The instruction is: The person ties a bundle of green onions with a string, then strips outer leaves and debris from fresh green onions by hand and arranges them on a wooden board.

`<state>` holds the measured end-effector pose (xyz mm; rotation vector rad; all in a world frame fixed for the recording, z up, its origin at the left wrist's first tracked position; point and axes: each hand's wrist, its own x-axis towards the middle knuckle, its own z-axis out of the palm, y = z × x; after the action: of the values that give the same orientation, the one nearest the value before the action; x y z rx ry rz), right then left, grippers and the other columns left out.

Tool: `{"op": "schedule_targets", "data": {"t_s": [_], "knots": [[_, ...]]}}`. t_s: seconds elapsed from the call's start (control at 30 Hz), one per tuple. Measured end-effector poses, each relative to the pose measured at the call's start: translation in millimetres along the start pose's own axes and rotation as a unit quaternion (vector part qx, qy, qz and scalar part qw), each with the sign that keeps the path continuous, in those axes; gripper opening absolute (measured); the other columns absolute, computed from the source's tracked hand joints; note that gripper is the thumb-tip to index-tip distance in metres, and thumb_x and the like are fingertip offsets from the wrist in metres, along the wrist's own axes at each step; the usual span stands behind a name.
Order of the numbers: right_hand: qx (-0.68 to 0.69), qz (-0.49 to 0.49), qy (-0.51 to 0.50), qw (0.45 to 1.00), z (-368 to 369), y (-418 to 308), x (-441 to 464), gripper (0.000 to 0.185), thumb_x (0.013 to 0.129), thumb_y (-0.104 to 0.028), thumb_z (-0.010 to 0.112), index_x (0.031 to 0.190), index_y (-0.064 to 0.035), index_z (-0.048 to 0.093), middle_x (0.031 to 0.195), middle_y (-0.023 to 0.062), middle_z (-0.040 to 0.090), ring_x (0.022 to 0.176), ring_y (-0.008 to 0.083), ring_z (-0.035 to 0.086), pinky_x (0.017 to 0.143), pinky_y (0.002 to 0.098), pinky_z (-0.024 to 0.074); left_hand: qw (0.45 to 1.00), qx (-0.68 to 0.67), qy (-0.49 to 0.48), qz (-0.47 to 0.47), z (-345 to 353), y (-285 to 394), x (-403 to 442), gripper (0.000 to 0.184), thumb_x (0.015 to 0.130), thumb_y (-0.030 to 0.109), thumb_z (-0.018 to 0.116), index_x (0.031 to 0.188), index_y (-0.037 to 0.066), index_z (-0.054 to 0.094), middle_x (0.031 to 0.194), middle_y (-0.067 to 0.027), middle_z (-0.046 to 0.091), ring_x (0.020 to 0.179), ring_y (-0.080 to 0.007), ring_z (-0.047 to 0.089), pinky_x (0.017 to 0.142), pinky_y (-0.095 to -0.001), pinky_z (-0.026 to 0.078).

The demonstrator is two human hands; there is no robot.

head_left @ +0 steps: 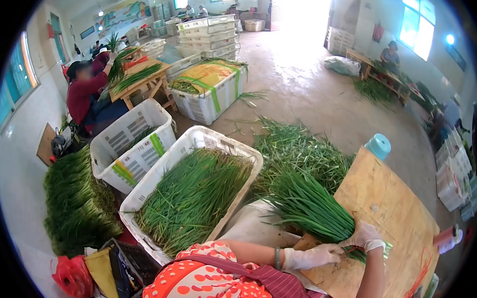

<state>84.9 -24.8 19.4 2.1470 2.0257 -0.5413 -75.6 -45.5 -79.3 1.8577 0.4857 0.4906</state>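
Note:
A thick bunch of garlic chives (322,209) lies over the left edge of the wooden board (377,196), leaves fanning to the upper left and pale cut ends at the lower right. My right hand (366,236), in a white glove, wraps around the bunch near its stem end. My left hand (316,255), also gloved, is just below the stems with its fingers curled in and the fingertips close to the right hand. What those left fingers hold, if anything, is hidden. Red ties (420,274) lie at the board's right edge.
A white crate (129,205) of loose chives stands at my left, another crate (99,154) behind it. Loose greens (296,149) heap beyond the board. A blue container (378,145) is by its far corner, a string spool (447,240) on the right. Other people work farther off.

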Motion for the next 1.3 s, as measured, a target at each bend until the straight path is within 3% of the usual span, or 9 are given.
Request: {"op": "schedule_targets", "data": {"t_s": [0.07,0.13,0.3,0.4,0.5,0.63,0.8,1.17,1.3], "knots": [[0.035,-0.007,-0.001,0.999,-2,-4,-3,0.099,0.041,-0.038,0.084,0.124,-0.0035,0.042,0.098,0.0182,0.062,0.095,0.0319,0.059,0.082,0.0355,0.0463,0.794,-0.561,-0.129,-0.196,6,-29,6,0.023,0.086,0.020,0.052,0.101,0.002,0.052,0.108,-0.0072,0.055,0.103,-0.0184,0.050,0.086,-0.0342,0.042],[0.073,-0.009,0.003,0.997,-1,-4,-6,0.095,0.042,-0.038,0.084,0.122,-0.0047,0.044,0.098,0.0179,0.062,0.094,0.0321,0.059,0.081,0.0355,0.0465,0.759,-0.634,-0.148,-0.003,15,-55,17,0.021,0.087,0.018,0.050,0.103,0.004,0.051,0.107,-0.0084,0.055,0.104,-0.0190,0.049,0.091,-0.0336,0.041],[0.115,0.014,0.137,0.984,11,-6,-25,0.084,0.047,-0.031,0.083,0.119,-0.0076,0.047,0.096,0.0161,0.063,0.092,0.0295,0.061,0.081,0.0345,0.0470,0.711,-0.666,0.096,-0.202,6,-11,16,0.026,0.088,0.020,0.050,0.108,0.003,0.049,0.111,-0.0089,0.053,0.107,-0.0189,0.048,0.093,-0.0336,0.039],[0.297,-0.036,0.257,0.919,0,-11,-50,0.078,0.051,-0.021,0.082,0.118,-0.0038,0.047,0.097,0.0139,0.063,0.091,0.0248,0.061,0.082,0.0332,0.0467,0.941,-0.334,0.051,-0.005,-18,22,20,0.031,0.087,0.017,0.054,0.113,0.002,0.045,0.114,-0.0067,0.051,0.108,-0.0169,0.046,0.092,-0.0306,0.039],[0.465,-0.072,0.331,0.818,-1,18,-59,0.071,0.057,-0.014,0.079,0.118,0.0011,0.045,0.103,0.0122,0.060,0.092,0.0202,0.057,0.083,0.0320,0.0456,0.877,-0.462,0.104,0.075,-16,51,45,0.041,0.082,0.012,0.061,0.117,0.002,0.041,0.114,-0.0069,0.048,0.107,-0.0157,0.045,0.091,-0.0282,0.038],[0.463,-0.037,0.394,0.793,-18,55,-84,0.065,0.064,-0.017,0.078,0.117,0.0031,0.045,0.108,0.0112,0.056,0.094,0.0185,0.054,0.083,0.0321,0.0451,0.965,-0.174,0.175,0.085,-46,117,61,0.063,0.067,0.012,0.076,0.116,0.001,0.037,0.110,-0.0138,0.047,0.105,-0.0190,0.044,0.092,-0.0301,0.036],[0.464,-0.124,0.448,0.754,25,116,-82,0.066,0.070,-0.025,0.075,0.121,0.0024,0.043,0.110,0.0084,0.055,0.097,0.0182,0.052,0.086,0.0318,0.0423,0.945,-0.101,0.200,0.238,-45,115,74,0.130,0.053,0.014,0.085,0.139,0.006,-0.013,0.132,-0.0178,0.035,0.122,-0.0227,0.035,0.101,-0.0318,0.030],[0.617,-0.101,0.524,0.578,52,76,-69,0.055,0.080,-0.020,0.065,0.125,-0.0015,0.041,0.120,0.0043,0.048,0.107,0.0148,0.047,0.094,0.0320,0.0385,0.881,-0.374,-0.025,0.288,-30,159,74,0.094,0.064,0.025,0.079,0.135,-0.003,0.023,0.130,-0.0132,0.041,0.121,-0.0188,0.037,0.101,-0.0314,0.030],[0.609,-0.115,0.458,0.637,35,55,-84,0.043,0.081,-0.020,0.064,0.116,-0.0024,0.047,0.106,0.0015,0.052,0.094,0.0117,0.049,0.082,0.0281,0.0410,0.931,-0.206,0.137,0.270,-12,115,102,0.072,0.070,0.019,0.073,0.129,-0.002,0.035,0.109,-0.0143,0.057,0.105,-0.0193,0.051,0.091,-0.0318,0.040]]}}
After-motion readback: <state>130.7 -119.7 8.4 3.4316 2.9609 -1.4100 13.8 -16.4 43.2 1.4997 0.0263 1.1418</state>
